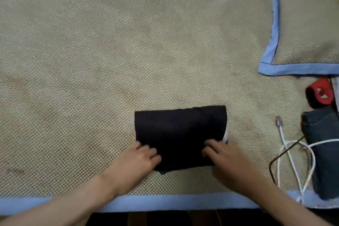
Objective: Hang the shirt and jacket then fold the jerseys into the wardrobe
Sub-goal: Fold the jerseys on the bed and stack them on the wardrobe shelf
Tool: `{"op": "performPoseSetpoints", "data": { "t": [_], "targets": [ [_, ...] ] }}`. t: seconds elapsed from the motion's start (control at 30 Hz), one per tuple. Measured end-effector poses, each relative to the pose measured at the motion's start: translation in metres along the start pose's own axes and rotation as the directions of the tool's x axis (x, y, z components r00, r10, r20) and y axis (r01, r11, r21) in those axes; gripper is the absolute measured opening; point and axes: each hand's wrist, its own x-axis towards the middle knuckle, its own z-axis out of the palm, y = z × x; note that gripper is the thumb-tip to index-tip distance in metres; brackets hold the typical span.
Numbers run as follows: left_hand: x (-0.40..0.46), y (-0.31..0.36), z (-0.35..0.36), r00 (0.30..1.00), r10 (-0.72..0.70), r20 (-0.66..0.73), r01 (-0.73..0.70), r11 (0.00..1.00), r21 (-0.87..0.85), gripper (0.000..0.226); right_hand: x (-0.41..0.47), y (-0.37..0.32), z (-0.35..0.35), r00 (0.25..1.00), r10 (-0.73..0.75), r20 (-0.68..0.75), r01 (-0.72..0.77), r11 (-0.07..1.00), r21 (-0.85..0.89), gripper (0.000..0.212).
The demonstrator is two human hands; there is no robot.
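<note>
Black fabric, a folded jersey, is laid flat on the woven mat, near the mat's blue-bound front edge. Its near left corner is gripped by the left hand, fingers curled over the cloth. Its near right corner is grasped by the right hand in like manner. A sliver of white is seen at the jersey's right edge. To the right of the jersey, white cables are noted, then a folded dark grey garment. Behind that garment, a red and black item is recorded; its kind cannot be told.
</note>
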Motion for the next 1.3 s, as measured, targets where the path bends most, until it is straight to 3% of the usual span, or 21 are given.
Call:
{"op": "performPoseSetpoints", "data": {
  "t": [0.07,0.17,0.23,0.3,0.37,0.47,0.57,0.6,0.67,0.73,0.8,0.9,0.97,1.07,1.2,1.3],
  "targets": [
    [0.006,0.014,0.012,0.998,-0.059,0.002,0.059,0.998,-0.008,0.015,0.001,-0.010,0.015,0.992,0.124,-0.010,-0.123,0.992,0.039,0.033],
    [0.035,0.027,0.001,0.924,-0.234,-0.301,0.200,0.970,-0.140,0.024,0.034,-0.038,-0.002,0.865,0.344,-0.365,-0.270,0.933,0.240,0.030],
    [0.062,0.029,-0.003,0.853,-0.355,-0.382,0.312,0.934,-0.172,0.052,0.070,-0.057,-0.001,0.826,0.363,-0.431,-0.262,0.925,0.276,0.044],
    [0.084,0.022,0.009,0.855,-0.410,-0.317,0.370,0.911,-0.180,0.065,0.100,-0.063,0.018,0.870,0.370,-0.328,-0.265,0.909,0.323,0.054],
    [0.089,0.008,0.028,0.848,-0.432,-0.308,0.410,0.902,-0.138,0.066,0.107,-0.047,0.041,0.863,0.398,-0.312,-0.314,0.905,0.286,0.056],
    [0.065,-0.017,0.042,0.750,-0.577,-0.323,0.563,0.814,-0.145,0.075,0.080,-0.005,0.062,0.758,0.564,-0.328,-0.522,0.826,0.213,0.070],
    [0.034,-0.020,0.043,0.624,-0.724,-0.294,0.670,0.689,-0.275,0.083,0.051,0.009,0.065,0.653,0.712,-0.258,-0.643,0.702,0.306,0.089],
    [0.030,-0.013,0.039,0.599,-0.753,-0.272,0.658,0.657,-0.369,0.078,0.050,0.005,0.062,0.633,0.732,-0.253,-0.648,0.679,0.346,0.090],
    [0.028,0.007,0.030,0.571,-0.785,-0.240,0.570,0.590,-0.572,0.044,0.052,-0.004,0.053,0.571,0.801,-0.182,-0.647,0.575,0.502,0.080],
    [0.029,0.025,0.022,0.583,-0.800,-0.143,0.409,0.441,-0.799,0.022,0.051,-0.010,0.039,0.534,0.844,0.046,-0.537,0.297,0.790,0.064],
    [0.023,0.031,0.008,0.573,-0.819,-0.026,0.252,0.206,-0.946,0.024,0.046,-0.012,0.020,0.575,0.784,0.236,-0.428,0.043,0.903,0.049],
    [-0.004,0.025,-0.035,0.565,-0.825,0.022,0.150,0.077,-0.986,0.029,0.040,-0.016,-0.022,0.696,0.659,0.286,-0.352,-0.034,0.935,0.046],
    [-0.035,0.021,-0.072,0.529,-0.848,-0.028,0.110,0.102,-0.989,0.030,0.046,-0.033,-0.070,0.769,0.602,0.218,-0.294,0.029,0.955,0.051],
    [-0.096,0.007,-0.129,0.439,-0.889,-0.127,0.109,0.193,-0.975,0.028,0.070,-0.076,-0.147,0.844,0.531,0.076,-0.183,0.152,0.971,0.032],
    [-0.202,-0.010,-0.185,0.226,-0.948,-0.223,0.027,0.235,-0.972,0.024,0.116,-0.162,-0.235,0.911,0.405,-0.081,-0.056,0.315,0.947,0.056],
    [-0.289,-0.013,-0.201,0.022,-0.971,-0.240,-0.055,0.238,-0.970,0.029,0.144,-0.248,-0.296,0.952,0.259,-0.164,0.060,0.369,0.927,0.037]
  ]
}}
